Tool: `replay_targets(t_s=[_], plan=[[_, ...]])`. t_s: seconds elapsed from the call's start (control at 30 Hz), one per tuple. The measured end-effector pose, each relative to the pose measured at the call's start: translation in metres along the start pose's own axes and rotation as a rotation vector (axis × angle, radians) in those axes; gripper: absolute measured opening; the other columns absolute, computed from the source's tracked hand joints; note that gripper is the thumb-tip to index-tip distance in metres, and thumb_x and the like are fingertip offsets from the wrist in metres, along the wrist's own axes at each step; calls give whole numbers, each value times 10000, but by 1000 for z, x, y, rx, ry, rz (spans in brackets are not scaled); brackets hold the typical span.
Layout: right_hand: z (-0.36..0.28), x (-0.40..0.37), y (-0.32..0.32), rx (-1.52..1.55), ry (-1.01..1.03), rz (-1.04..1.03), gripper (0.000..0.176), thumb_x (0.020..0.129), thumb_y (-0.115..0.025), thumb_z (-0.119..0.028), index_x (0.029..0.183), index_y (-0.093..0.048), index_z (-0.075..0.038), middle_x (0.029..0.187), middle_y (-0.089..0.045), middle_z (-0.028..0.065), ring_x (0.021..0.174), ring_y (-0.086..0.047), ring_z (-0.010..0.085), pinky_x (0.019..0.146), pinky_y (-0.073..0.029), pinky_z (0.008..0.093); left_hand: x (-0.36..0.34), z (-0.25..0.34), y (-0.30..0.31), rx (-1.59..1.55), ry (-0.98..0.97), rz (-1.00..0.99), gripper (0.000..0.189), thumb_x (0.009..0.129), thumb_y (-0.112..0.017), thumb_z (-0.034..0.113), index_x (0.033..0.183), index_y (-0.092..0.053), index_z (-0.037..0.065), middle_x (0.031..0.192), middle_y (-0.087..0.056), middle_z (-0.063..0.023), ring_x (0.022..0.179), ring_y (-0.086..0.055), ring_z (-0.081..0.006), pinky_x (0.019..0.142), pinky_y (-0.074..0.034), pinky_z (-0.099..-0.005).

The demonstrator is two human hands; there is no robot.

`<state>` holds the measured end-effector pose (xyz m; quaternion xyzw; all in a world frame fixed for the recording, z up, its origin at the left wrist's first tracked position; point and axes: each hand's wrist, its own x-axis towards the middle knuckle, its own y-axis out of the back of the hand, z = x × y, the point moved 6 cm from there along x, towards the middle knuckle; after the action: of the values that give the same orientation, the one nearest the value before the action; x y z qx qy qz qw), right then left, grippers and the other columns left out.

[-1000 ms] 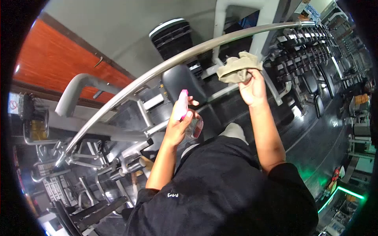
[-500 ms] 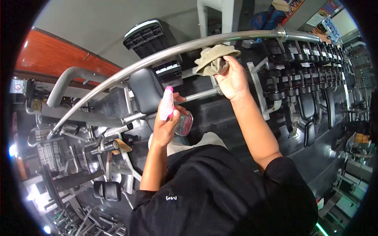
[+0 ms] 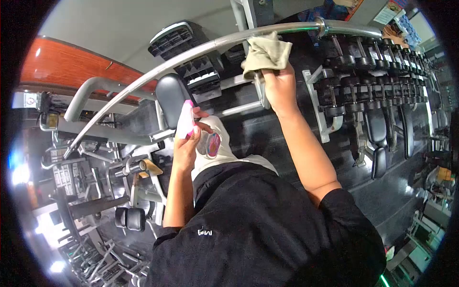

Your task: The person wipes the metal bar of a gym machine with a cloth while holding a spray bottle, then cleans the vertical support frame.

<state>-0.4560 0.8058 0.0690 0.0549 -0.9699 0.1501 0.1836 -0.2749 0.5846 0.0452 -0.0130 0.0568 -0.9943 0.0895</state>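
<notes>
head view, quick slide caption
Left hand grips a white-and-pink spray bottle while the right hand holds an olive cloth at a curved silver metal bar.

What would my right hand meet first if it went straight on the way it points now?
Probably the metal bar, through the cloth your right hand holds; whether cloth and bar touch is hard to tell from this view.

Gym interior. Grey wall (image 3: 114,28) top left, glossy orange-red panel (image 3: 71,62) below it. Dark floor (image 3: 248,131), seams visible, glossy reflections. Right side: dumbbell rack (image 3: 373,93), dumbbells in two rows; black padded benches (image 3: 376,129) just beside it. Lower left: grey-framed machines (image 3: 138,191) with black pads, packed close. Bright white light (image 3: 57,266) at bottom left, green light strip (image 3: 385,281) at bottom right. Far edges curved by lens, detail there unclear.
</notes>
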Motion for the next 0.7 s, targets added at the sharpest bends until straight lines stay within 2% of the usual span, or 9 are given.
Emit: replay_targets(t_s=[0.03,0.07,0.1,0.17,0.27,0.3,0.47,0.6,0.7], plan=[[-14,0,-8,-174,195,-45,318,959,-636,-3,1276,-641,-28,1188,-711,105,1086,-697,204,925,-549,336,0,2,-2,-12,4,0,575,1038,-631,317,1486,-455,3,1270,-615,-136,948,-651,-204,941,-481,-366],[-10,10,-12,-294,374,-35,430,918,-663,25,1330,-634,-93,1202,-711,121,1090,-704,260,935,-550,353,2,4,-4,-16,-19,-18,569,1038,-632,310,1485,-456,5,1276,-614,-138,951,-650,-209,926,-487,-361],[-35,13,-24,-393,399,-19,445,890,-605,104,1297,-667,-65,1218,-712,120,1169,-676,266,1011,-513,336,4,4,-4,-5,-37,-29,569,1039,-631,307,1487,-453,5,1278,-614,-141,953,-650,-210,924,-489,-362],[-41,25,-34,-539,437,-27,545,832,-597,125,1306,-665,-136,1225,-688,149,1164,-666,335,1007,-523,372,6,2,-3,8,-71,-57,568,1041,-628,299,1491,-447,4,1282,-613,-146,957,-650,-214,920,-492,-363],[-36,42,-41,-725,534,82,612,802,-567,147,1313,-652,-179,1196,-678,153,1153,-641,373,986,-532,406,7,1,2,-2,-80,-54,581,1038,-632,306,1496,-439,5,1289,-613,-155,967,-651,-216,921,-496,-367],[-25,51,-40,-773,563,84,460,844,-672,2,1277,-648,-151,1170,-690,148,1206,-611,386,1044,-482,477,8,0,5,-3,-85,-42,586,1037,-635,310,1497,-438,6,1290,-613,-155,968,-651,-216,922,-496,-367],[0,48,-75,-1198,615,32,304,929,-609,-133,1224,-678,-134,1132,-699,138,1225,-585,374,1124,-360,535,14,1,28,-56,-156,-43,582,1038,-633,310,1500,-440,14,1298,-612,-154,968,-654,-210,936,-491,-371],[10,31,-145,-1130,550,-151,258,943,-575,-172,1163,-706,-140,1049,-696,82,1119,-593,317,1010,-410,478,19,4,55,-88,-193,-16,575,1045,-621,294,1510,-431,14,1299,-610,-156,962,-655,-209,948,-486,-374],[26,11,-212,-1039,657,-230,227,917,-595,-196,1108,-709,-149,1023,-688,64,1092,-607,292,985,-437,471,18,10,83,-80,-200,38,610,1039,-627,274,1541,-399,12,1310,-601,-155,971,-653,-203,978,-483,-385]])
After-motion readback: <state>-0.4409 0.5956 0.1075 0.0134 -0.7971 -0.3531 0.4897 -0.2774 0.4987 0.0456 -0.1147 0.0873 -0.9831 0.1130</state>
